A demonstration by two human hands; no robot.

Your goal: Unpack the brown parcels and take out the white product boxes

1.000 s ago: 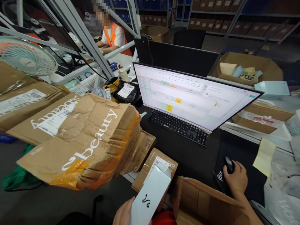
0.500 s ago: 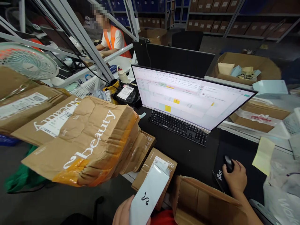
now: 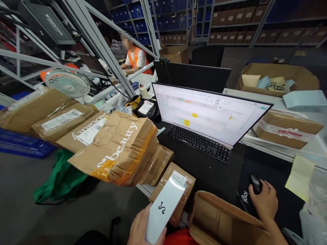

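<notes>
My left hand [image 3: 140, 227] is closed around the lower end of a long pale-blue box [image 3: 165, 207] with a dark squiggle printed on it. The box tilts up and away over a brown carton [image 3: 190, 186] that bears a white label. On the right, my right hand [image 3: 265, 199] is wrapped over a black computer mouse [image 3: 255, 184] on a dark mouse pad [image 3: 270, 163]. Between my hands stands an open brown carton [image 3: 224, 216]. A lit monitor [image 3: 209, 112] showing a spreadsheet is beyond, with a black keyboard [image 3: 200, 143] in front of it.
Crumpled brown parcels [image 3: 114, 146] pile up at the left, near a white fan [image 3: 67, 83]. A yellow note [image 3: 300, 177] and clear plastic bags [image 3: 315, 217] lie at the right. Another person in an orange vest [image 3: 138, 59] sits beyond the metal frame.
The camera view has shifted left, so the scene sits further right and more of the left side shows. Both hands keep their holds on the box and the mouse.
</notes>
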